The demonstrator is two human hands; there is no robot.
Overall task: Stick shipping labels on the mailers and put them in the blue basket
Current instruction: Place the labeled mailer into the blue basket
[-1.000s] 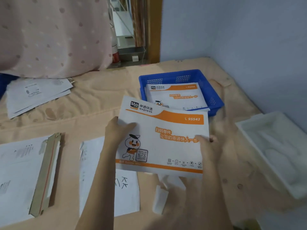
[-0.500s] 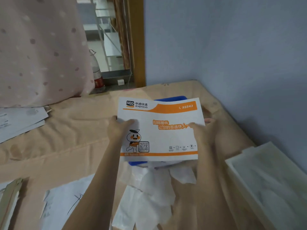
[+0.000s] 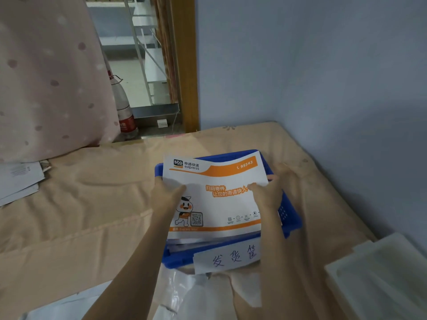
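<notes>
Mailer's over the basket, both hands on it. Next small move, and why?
Probably lower it and let go. Both hands, left and right, pinch the orange-and-white mailer by its side edges directly above the blue basket, where other mailers already lie, so only the release seems left.

**Around the bed**

A peach sheet [image 3: 92, 215] covers the bed. At its left edge lies a stack of white papers [image 3: 19, 179], under a pink spotted curtain [image 3: 46, 77]. Behind the curtain's edge stands a clear bottle [image 3: 124, 112] with a red label, beside a wooden door frame [image 3: 187, 65]. A blue-grey wall [image 3: 323, 65] closes the right side. A white foam tray [image 3: 381, 278] sits at lower right. Crumpled clear plastic [image 3: 184, 294] lies in the foreground.
</notes>
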